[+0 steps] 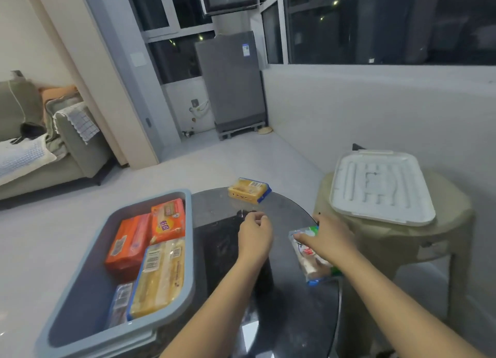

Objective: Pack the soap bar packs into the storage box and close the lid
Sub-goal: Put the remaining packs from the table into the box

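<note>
A grey-blue storage box (188, 250) stands open at the left edge of a round dark glass table (281, 304). Inside lie two orange soap packs (128, 242), a long yellow pack (161, 274) and a small pack in clear wrap (120, 301). A yellow soap pack (249, 190) sits at the table's far edge. My right hand (326, 236) lies on a white and green soap pack (308, 258) at the table's right edge, fingers over its top. My left hand (255, 234) hovers above the table's middle, fingers loosely curled, holding nothing. The white lid (378, 185) rests on a beige stool.
The beige plastic stool (402, 239) stands right of the table, close to a white wall. A grey sofa (40, 148) is at the far left. A grey appliance (230, 83) stands by the dark windows across the pale tiled floor.
</note>
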